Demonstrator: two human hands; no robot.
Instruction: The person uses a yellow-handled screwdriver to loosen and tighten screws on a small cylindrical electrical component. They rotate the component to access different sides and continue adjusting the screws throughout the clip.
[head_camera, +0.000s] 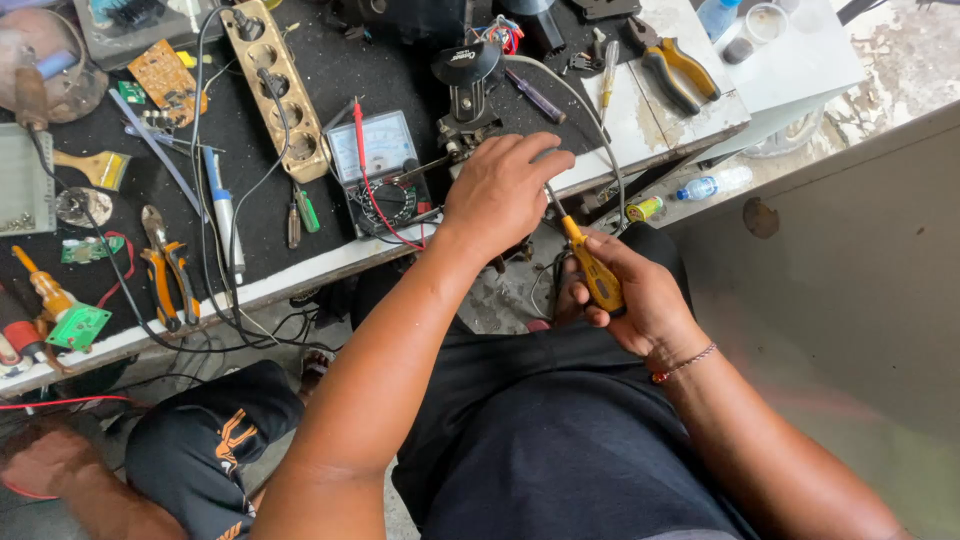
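Yellow-handled screwdriver (596, 272) sits low at the bench edge, above the lap, shaft angled up-left toward the left hand. Right hand (630, 290), fingers wrapped tight round the handle. Left hand (500, 190), fingers curled together over a small metal part (462, 130) on the black mat (340, 70). Beyond: analog multimeter (380, 165), red probe lead (372, 190). Farther back, orange-handled pliers (672, 68).

The screwdriver (596, 275) has a glossy yellow plastic handle and a thin bare metal shaft. Beside it, the worktop (260, 150) wears a matt black mat over chipped, rough white paint. The pliers (165, 270) have smooth orange plastic grips.
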